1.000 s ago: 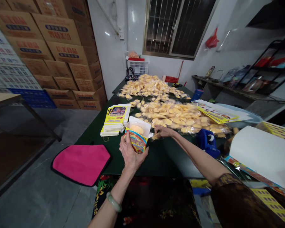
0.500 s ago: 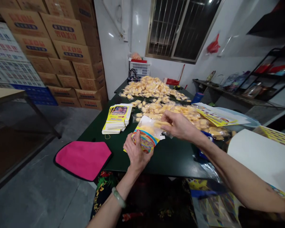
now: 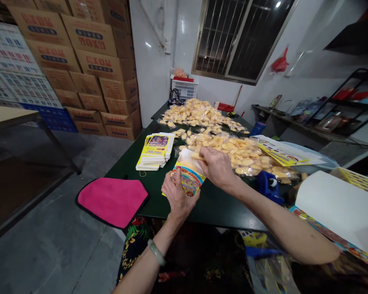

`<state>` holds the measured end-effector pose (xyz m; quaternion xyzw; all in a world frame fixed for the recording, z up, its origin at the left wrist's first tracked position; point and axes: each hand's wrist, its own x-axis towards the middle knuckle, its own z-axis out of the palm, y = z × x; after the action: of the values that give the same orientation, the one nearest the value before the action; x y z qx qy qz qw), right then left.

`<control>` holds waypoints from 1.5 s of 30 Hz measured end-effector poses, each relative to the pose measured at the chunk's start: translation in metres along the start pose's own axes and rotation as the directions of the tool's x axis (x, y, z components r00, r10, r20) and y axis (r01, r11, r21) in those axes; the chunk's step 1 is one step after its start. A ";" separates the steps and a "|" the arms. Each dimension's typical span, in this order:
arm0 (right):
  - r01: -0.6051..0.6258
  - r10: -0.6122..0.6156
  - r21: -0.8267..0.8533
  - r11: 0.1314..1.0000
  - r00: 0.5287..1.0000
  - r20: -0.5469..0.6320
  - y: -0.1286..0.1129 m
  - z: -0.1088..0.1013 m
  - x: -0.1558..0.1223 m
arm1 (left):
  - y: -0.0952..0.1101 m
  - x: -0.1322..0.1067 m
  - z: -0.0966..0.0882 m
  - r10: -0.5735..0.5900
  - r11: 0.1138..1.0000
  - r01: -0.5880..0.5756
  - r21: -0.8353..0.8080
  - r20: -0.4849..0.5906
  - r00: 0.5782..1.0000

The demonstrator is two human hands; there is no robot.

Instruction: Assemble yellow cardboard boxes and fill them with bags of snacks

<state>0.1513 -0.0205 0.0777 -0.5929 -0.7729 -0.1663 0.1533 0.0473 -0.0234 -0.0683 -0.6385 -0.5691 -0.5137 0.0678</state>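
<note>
Box (image 3: 189,180), yellow-blue-red print, top open: one, clamped in left hand (image 3: 179,197); right hand (image 3: 217,166) pinches one yellow piece (image 3: 196,156).

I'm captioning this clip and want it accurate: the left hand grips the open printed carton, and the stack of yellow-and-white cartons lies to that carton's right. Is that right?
Only the side is wrong: the head view shows the stack of yellow-and-white cartons to the left of the open printed carton, which the left hand does grip.
</note>
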 end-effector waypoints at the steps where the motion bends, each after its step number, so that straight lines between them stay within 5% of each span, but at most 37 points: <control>1: 0.040 -0.040 -0.011 0.999 0.999 0.026 0.000 0.002 0.002 | -0.001 0.000 0.001 0.001 1.000 -0.001 -0.001 -0.004 1.000; 5: 0.271 -0.289 0.115 0.956 0.937 0.198 0.003 0.004 0.003 | -0.005 -0.002 0.002 -0.002 1.000 0.001 -0.026 -0.026 1.000; 8: 0.414 -0.470 0.316 0.854 0.874 0.125 0.008 0.002 -0.002 | -0.010 -0.004 0.001 -0.042 0.997 0.040 -0.060 -0.034 0.999; 12: 0.259 -0.256 0.223 0.940 0.966 -0.041 0.005 0.004 -0.009 | -0.015 -0.008 0.001 -0.056 0.994 0.051 -0.096 -0.056 0.997; 16: 0.168 -0.175 0.054 0.984 0.967 0.185 -0.013 0.005 -0.012 | -0.016 -0.009 0.004 -0.055 0.992 0.044 -0.117 -0.094 0.994; 19: 0.172 -0.154 -0.035 0.985 0.942 0.300 -0.023 -0.001 -0.008 | -0.015 -0.011 0.006 -0.041 0.991 0.026 -0.129 -0.117 0.992; 23: 0.324 -0.293 0.001 0.946 0.855 0.428 -0.021 -0.013 0.003 | -0.021 -0.015 0.002 -0.040 0.982 0.015 -0.189 -0.130 0.991; 28: 0.427 -0.460 0.184 0.885 0.740 0.491 -0.006 -0.007 0.015 | -0.036 0.013 -0.017 -0.204 0.813 0.155 -0.562 -0.025 0.979; 30: 0.376 -0.462 0.276 0.885 0.786 0.411 -0.001 0.007 0.012 | -0.035 0.034 -0.022 -0.263 0.678 0.256 -0.689 0.097 0.960; 32: 0.300 -0.389 0.420 0.856 0.911 0.140 0.005 0.025 0.001 | -0.031 0.051 -0.024 -0.312 0.586 0.323 -0.743 0.161 0.936; 34: 0.249 -0.136 0.584 0.772 0.964 -0.230 0.013 0.041 -0.016 | -0.024 0.059 -0.023 -0.369 0.539 0.358 -0.762 0.169 0.914; 36: 0.154 0.229 0.745 0.648 0.894 -0.384 0.020 0.054 -0.035 | -0.018 0.059 -0.022 -0.411 0.537 0.330 -0.776 0.101 0.906; 38: 0.008 0.458 0.917 0.398 0.865 -0.206 0.024 0.063 -0.051 | -0.014 0.054 -0.022 -0.412 0.581 0.256 -0.772 -0.008 0.911; 39: -0.069 0.480 0.972 0.223 0.876 -0.048 0.024 0.066 -0.056 | -0.013 0.051 -0.022 -0.398 0.608 0.222 -0.763 -0.051 0.916; 42: -0.240 0.296 0.945 -0.223 0.907 0.300 0.016 0.072 -0.057 | -0.014 0.046 -0.023 -0.345 0.655 0.171 -0.736 -0.089 0.935; 45: -0.311 0.172 0.865 -0.394 0.899 0.402 0.007 0.073 -0.045 | -0.018 0.044 -0.025 -0.301 0.650 0.158 -0.743 -0.061 0.952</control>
<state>0.1667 -0.0255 -0.0062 -0.3791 -0.4342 0.5905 0.5648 0.0108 -0.0053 -0.0333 -0.4857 -0.3848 -0.7570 -0.2075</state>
